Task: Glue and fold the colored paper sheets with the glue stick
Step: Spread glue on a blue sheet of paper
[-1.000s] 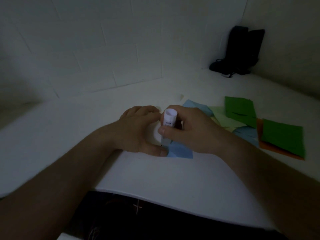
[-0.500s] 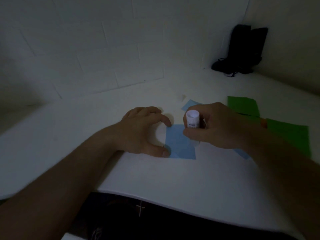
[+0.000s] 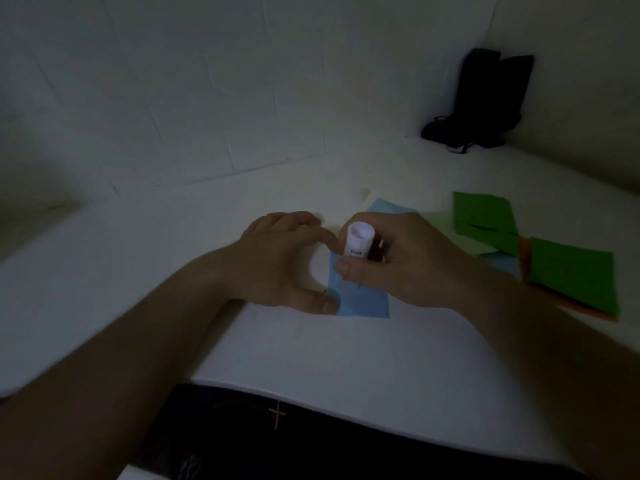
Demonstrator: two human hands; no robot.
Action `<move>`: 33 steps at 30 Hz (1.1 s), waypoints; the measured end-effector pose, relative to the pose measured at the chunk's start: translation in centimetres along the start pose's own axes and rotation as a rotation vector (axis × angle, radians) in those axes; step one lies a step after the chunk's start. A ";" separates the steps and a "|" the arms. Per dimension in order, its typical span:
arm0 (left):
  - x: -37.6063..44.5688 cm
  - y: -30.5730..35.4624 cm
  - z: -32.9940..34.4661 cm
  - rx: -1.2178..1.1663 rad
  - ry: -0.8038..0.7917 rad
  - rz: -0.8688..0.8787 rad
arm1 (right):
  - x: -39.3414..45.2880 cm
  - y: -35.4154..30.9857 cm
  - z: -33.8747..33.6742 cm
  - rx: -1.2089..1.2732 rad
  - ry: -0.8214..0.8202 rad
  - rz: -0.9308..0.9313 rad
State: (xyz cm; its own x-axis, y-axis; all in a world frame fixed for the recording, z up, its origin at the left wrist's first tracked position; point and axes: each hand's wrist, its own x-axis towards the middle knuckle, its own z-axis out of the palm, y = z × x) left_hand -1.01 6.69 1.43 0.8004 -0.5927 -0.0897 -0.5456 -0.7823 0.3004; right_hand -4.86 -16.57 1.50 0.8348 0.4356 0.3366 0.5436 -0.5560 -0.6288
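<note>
My left hand [image 3: 277, 261] pins the thin, floppy blue sheet [image 3: 363, 299] at its left edge on the desk [image 3: 346, 358]; my right hand [image 3: 391, 268] grips the light glue stick [image 3: 358, 244] mid-barrel, tip pressed down.

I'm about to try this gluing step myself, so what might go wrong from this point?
The left hand pins the blue sheet only at its left edge, so the glue stick gripped by the right hand may drag or wrinkle it. Glue could also run off onto the white table.
</note>
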 end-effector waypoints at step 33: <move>0.2 -0.6 0.4 0.001 0.026 0.018 | -0.1 -0.6 0.7 0.059 0.015 0.013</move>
State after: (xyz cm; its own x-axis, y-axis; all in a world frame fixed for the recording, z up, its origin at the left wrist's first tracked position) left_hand -0.64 6.99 0.90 0.7966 -0.6016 -0.0595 -0.5603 -0.7716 0.3012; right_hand -5.36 -15.79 1.33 0.8432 0.4176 0.3385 0.5271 -0.5189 -0.6730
